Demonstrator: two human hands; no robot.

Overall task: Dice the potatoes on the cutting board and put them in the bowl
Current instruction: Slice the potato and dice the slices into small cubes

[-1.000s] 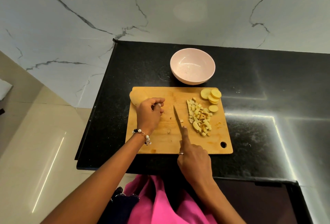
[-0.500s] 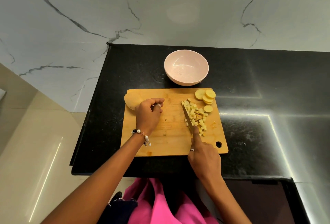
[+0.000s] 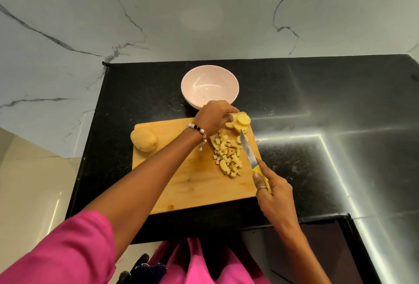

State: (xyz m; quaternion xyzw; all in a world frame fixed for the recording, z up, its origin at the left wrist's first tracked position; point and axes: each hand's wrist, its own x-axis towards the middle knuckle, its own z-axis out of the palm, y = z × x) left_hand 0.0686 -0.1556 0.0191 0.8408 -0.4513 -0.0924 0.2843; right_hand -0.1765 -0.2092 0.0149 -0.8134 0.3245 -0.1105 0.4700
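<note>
A wooden cutting board [image 3: 195, 184] lies on the black counter. On it is a pile of diced potato [image 3: 226, 154], a stack of round potato slices [image 3: 241, 121] at the far right corner, and a whole potato piece [image 3: 144, 141] at the far left corner. My left hand [image 3: 213, 116] reaches over to the slices, its fingers curled on the stack. A yellow-handled knife [image 3: 249, 154] is gripped by my right hand [image 3: 272, 190], the blade lying to the right of the dice. The pink bowl [image 3: 209, 88] stands empty behind the board.
The black counter [image 3: 328, 147] stretches right of the board, with bright light streaks on it. A marble wall rises behind. The counter's left edge drops to a tiled floor. A dark panel sits at the near right.
My left hand has left the spot near the left potato piece and crossed to the slice stack. The knife moved from the left side of the dice to their right side.
</note>
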